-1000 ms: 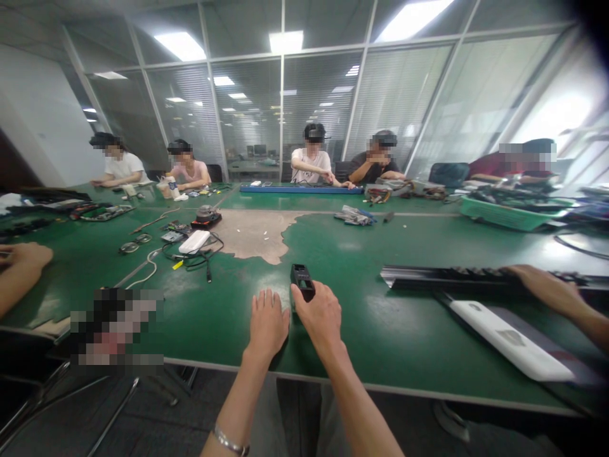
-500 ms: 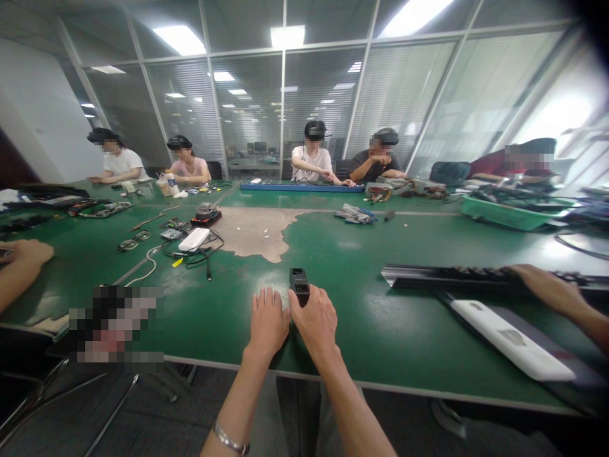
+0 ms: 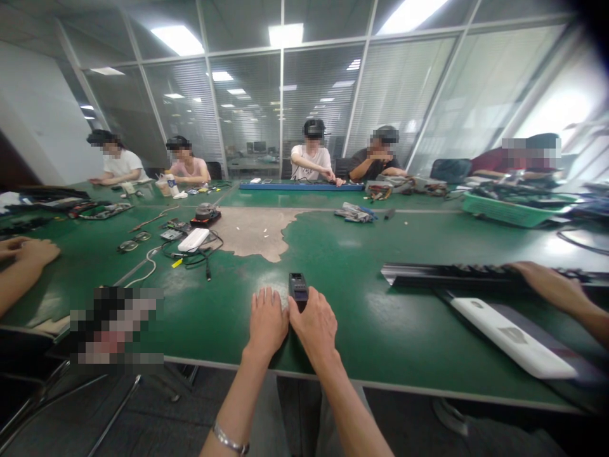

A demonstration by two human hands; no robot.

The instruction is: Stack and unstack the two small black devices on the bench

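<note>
My right hand (image 3: 314, 317) is wrapped round a small black box (image 3: 298, 287) on the green table, the thumb along its near left side and the fingers on its right. The far end of the box has several slots or openings; its near part is hidden by the hand. Just left of it, my left hand (image 3: 269, 320) lies palm down on the tabletop, fingers stretched forward and close together. Its thumb is beside the right thumb, and nothing shows in that hand.
A white power bank (image 3: 194, 240) with black cables lies ahead left, near eyeglasses (image 3: 134, 241). At right, a co-worker's hand (image 3: 547, 282) rests on a long black rail (image 3: 419, 276), behind a long white device (image 3: 511, 336). A green basket (image 3: 518, 212) stands far right.
The black box has tipped slightly, its far end now lower in my right hand. My left hand stays put. At the far left a co-worker's hands have shifted closer together.
</note>
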